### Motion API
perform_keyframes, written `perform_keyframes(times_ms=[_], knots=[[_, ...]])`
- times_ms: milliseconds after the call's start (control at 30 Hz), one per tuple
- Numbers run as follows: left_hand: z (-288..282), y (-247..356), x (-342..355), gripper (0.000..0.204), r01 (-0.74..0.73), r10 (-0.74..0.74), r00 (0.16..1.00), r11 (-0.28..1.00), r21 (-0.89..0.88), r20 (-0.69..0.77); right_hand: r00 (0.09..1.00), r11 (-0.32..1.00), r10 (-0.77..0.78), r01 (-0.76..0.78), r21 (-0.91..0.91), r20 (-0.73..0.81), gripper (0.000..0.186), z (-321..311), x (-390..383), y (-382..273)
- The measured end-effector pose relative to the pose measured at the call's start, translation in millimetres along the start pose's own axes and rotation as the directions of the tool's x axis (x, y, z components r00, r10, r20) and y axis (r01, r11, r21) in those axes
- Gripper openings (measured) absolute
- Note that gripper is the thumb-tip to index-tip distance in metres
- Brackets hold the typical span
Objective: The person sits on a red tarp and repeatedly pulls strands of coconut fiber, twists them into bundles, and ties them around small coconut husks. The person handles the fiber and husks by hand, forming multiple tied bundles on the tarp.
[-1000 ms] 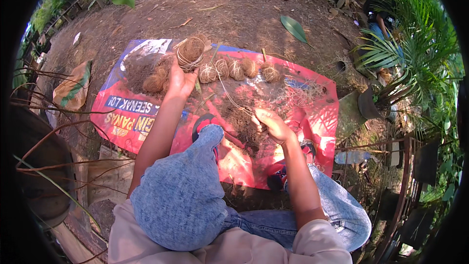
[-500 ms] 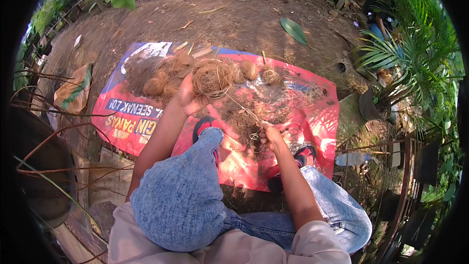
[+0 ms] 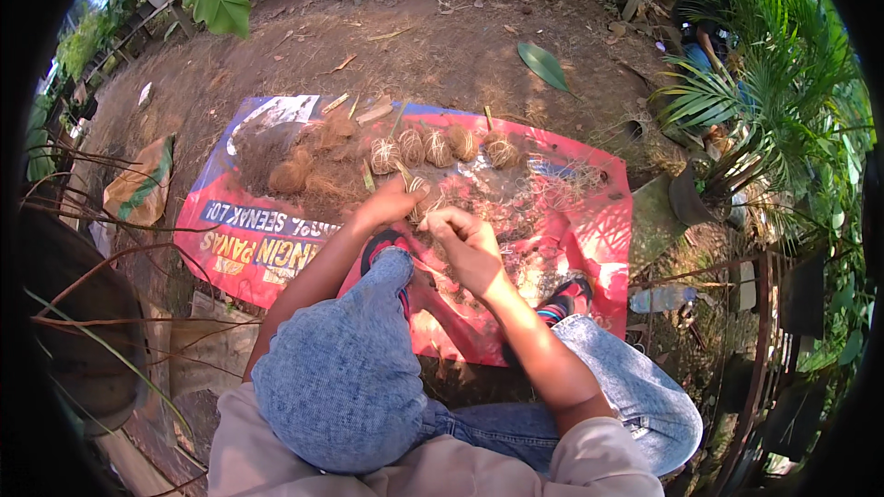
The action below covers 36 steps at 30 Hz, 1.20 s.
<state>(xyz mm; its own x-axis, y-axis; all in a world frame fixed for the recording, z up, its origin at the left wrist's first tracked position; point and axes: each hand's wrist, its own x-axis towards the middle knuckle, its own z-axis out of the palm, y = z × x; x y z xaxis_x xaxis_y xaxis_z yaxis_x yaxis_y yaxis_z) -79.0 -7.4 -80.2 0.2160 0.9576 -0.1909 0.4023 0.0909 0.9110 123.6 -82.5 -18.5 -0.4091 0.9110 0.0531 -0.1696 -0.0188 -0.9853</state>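
My left hand point(image 3: 391, 201) is closed round a small fibre ball point(image 3: 420, 191) bound with pale twine, mostly hidden by my fingers. Close beside it, my right hand point(image 3: 468, 247) has its thumb and fingers pinched together at the ball's near side. The strand between those fingers is too small to make out clearly. Beyond my hands, several twine-wrapped fibre balls point(image 3: 437, 149) sit in a row on a red and blue printed sheet point(image 3: 589, 221). To their left lie loose brown fibre point(image 3: 336, 133) and a bare fibre clump point(image 3: 291, 175).
Loose pale twine point(image 3: 575, 186) lies on the sheet's right part. Thin bare branches point(image 3: 101, 271) reach in from the left. A clear plastic bottle point(image 3: 661, 299) and a potted palm point(image 3: 695, 198) stand to the right. Another person point(image 3: 707, 46) is partly visible behind the leaves.
My left hand has drawn the ball nearer, uncovering more of the row behind it. My right hand has moved up and left from the stretched strand to the ball.
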Motion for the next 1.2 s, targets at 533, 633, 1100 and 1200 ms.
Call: perform_keyframes(times_ms=[533, 633, 1100, 1200], knots=[[-25, 37, -15, 0.037, -0.025, 0.038, 0.999, 0.958, -0.287, 0.039, 0.896, 0.861, 0.41, -0.318, 0.396, -0.171, 0.018, -99, 27, 63], [-14, 34, -16, 0.031, -0.116, 0.106, 0.986, 0.991, -0.07, -0.131, 0.951, 0.947, 0.235, -0.177, 0.268, -0.201, 0.019, -82, 25, 19], [-26, 54, -13, 0.043, -0.126, -0.047, 0.985, 0.461, -0.879, -0.166, 0.966, 0.995, 0.096, -0.09, -0.037, 0.239, 0.03, -16, 0, 115], [-45, 56, -27, 0.045, -0.143, 0.046, 0.99, 0.44, -0.886, -0.136, 0.94, 0.896, 0.304, -0.337, 0.29, 0.156, 0.028, -49, 3, 121]])
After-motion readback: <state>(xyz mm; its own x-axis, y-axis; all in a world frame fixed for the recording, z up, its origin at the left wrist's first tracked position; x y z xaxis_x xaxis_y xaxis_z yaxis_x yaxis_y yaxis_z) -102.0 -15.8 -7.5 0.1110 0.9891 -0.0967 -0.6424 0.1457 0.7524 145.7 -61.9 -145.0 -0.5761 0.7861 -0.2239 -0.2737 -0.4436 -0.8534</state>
